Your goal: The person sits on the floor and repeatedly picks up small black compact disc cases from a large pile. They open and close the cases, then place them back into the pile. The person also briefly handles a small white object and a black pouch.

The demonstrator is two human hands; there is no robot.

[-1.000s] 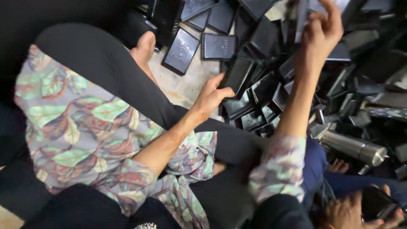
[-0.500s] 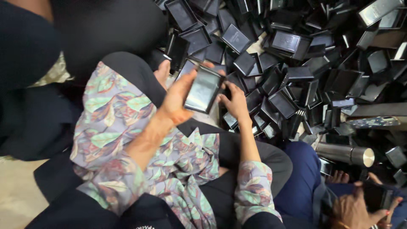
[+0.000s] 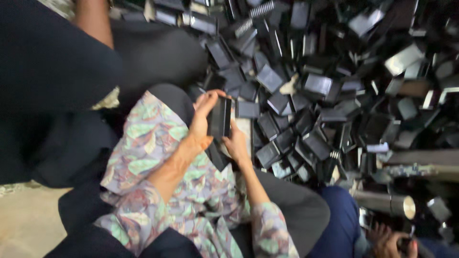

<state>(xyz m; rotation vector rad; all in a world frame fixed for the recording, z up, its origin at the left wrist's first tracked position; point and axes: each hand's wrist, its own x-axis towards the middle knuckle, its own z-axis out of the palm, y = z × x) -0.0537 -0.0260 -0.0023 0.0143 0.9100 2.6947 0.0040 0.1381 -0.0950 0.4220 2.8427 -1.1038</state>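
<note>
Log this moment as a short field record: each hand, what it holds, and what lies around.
left hand: left hand grips the black flat box from its left side
right hand: right hand supports the same box from below and to the right
held item: black flat box, tilted on edge between both hands, over the lap
surroundings: pile of black boxes spread ahead and to the right; metal cylinder at lower right
other people: another person's hand at the bottom right corner
image quality: blurred, fine detail unclear

Glossy black plastic case, soft printed cloth sleeve, shiny metal cylinder (brushed-looking)
</note>
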